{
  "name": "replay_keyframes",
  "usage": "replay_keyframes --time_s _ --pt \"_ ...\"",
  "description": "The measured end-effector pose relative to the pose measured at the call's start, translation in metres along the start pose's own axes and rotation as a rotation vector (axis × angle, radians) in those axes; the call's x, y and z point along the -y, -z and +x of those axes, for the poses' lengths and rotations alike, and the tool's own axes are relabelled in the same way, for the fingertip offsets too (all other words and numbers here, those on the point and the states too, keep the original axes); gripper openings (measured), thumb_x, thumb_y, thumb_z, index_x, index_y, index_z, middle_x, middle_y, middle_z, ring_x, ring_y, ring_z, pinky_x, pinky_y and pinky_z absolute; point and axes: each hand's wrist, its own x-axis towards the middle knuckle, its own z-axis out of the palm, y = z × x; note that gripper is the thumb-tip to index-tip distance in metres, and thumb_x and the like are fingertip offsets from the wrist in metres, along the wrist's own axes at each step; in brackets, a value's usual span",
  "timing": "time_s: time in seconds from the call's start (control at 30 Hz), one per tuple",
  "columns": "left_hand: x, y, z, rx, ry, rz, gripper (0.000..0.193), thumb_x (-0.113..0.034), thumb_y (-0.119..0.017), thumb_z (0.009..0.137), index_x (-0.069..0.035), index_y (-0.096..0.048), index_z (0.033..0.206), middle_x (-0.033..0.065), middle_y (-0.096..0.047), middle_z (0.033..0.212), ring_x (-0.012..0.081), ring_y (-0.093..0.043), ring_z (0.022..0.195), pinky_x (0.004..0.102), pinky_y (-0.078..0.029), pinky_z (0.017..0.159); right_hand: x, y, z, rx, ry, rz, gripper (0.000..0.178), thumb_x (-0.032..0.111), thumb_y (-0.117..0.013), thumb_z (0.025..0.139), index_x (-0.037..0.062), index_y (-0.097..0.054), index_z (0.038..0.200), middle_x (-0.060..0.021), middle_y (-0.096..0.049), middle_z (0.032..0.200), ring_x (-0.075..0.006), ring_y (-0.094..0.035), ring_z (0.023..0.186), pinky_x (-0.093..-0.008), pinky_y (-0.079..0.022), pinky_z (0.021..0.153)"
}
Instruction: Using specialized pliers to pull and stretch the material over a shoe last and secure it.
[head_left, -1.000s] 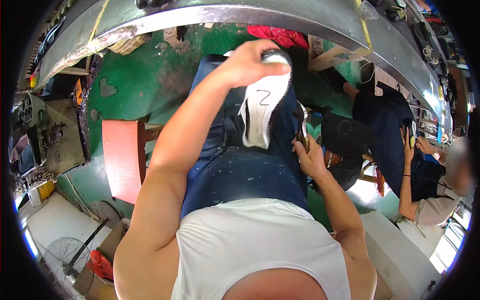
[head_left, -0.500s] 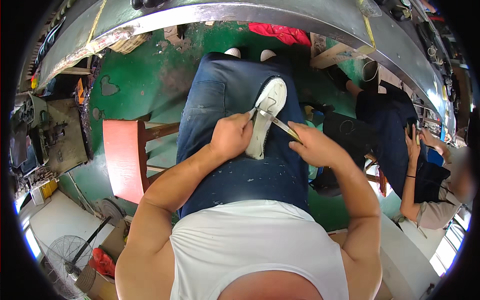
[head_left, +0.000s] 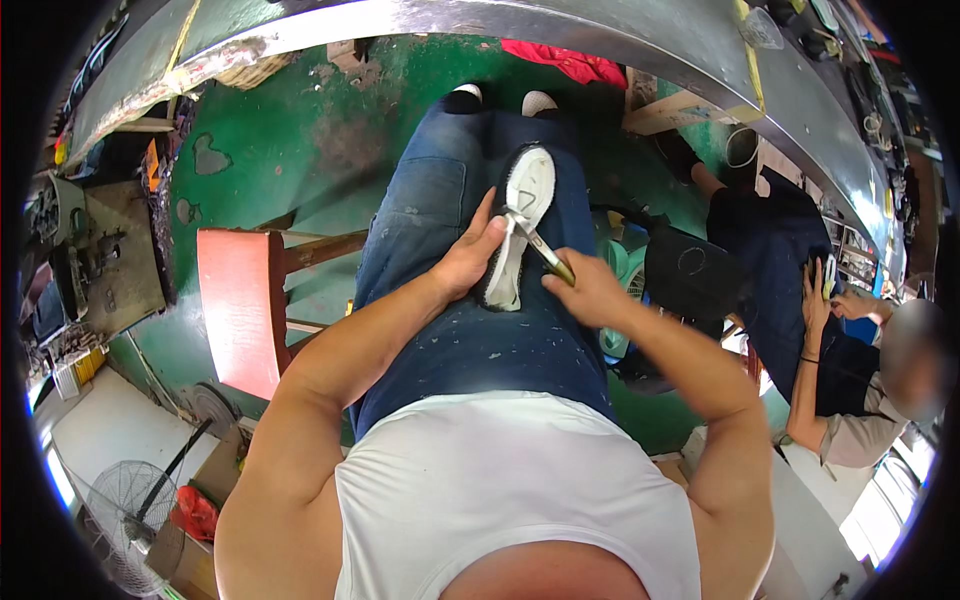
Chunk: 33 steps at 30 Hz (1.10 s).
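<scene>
Sole side up on my lap lies a shoe [head_left: 531, 184], its underside white with a dark stitched edge and a bent dark mark near the toe. The toe points away from me. At its left side is my left hand [head_left: 468, 255], gripping the shoe, thumb on the sole near the waist and forefinger stretched along the edge. My right hand [head_left: 590, 288] is closed round the olive-brown handle of a hammer-like tool [head_left: 538, 246] with a silver shaft. Its metal head rests at the middle of the sole, beside my left thumb; its exact shape is hard to make out.
A metal-edged bench [head_left: 420, 22] curves across the far side. A red-padded chair [head_left: 240, 310] stands at my left, a wire fan [head_left: 130, 510] at lower left. To the right are a black bag-like item [head_left: 695, 270] and a seated co-worker [head_left: 850, 400] handling something small.
The shoe has turned more upright and shifted slightly left. My left hand's forefinger has stretched out along its edge. My right hand and the tool have moved left.
</scene>
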Motion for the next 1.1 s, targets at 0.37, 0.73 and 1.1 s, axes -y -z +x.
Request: replay_keyframes --time_s 0.37,0.73,1.1 --pt "0.013 -0.003 0.020 -0.177 -0.141 0.433 0.073 -0.032 -0.056 0.101 -0.008 -0.019 0.159 0.0257 -0.037 0.152 0.0335 -0.034 0.143 0.0372 -0.028 0.117 0.007 0.059 0.026 -0.299 0.434 -0.601 0.020 0.015 -0.061 0.093 -0.0027 -0.059 0.101 -0.0177 -0.065 0.086 -0.0273 -0.067 0.065 -0.0382 -0.055 0.065" --pt "-0.024 -0.013 0.009 -0.136 -0.386 1.126 0.066 -0.016 -0.051 0.099 -0.020 -0.022 0.158 0.0261 -0.034 0.153 0.0457 -0.046 0.132 0.0423 -0.041 0.110 -0.008 -0.022 0.022 -0.132 -0.179 0.472 0.024 0.025 -0.059 0.098 0.0010 -0.063 0.103 -0.0044 -0.065 0.074 -0.0143 -0.063 0.068 -0.0308 -0.049 0.060" --pt "-0.032 -0.029 0.008 -0.090 -0.290 1.250 0.050 -0.023 -0.047 0.100 -0.027 -0.039 0.149 0.0318 -0.046 0.141 0.0487 -0.062 0.108 0.0499 -0.051 0.095 0.005 0.059 0.012 -0.021 -0.144 0.474 0.041 0.037 -0.051 0.103 -0.0037 -0.059 0.104 -0.0131 -0.067 0.087 -0.0187 -0.067 0.072 -0.0326 -0.051 0.055"
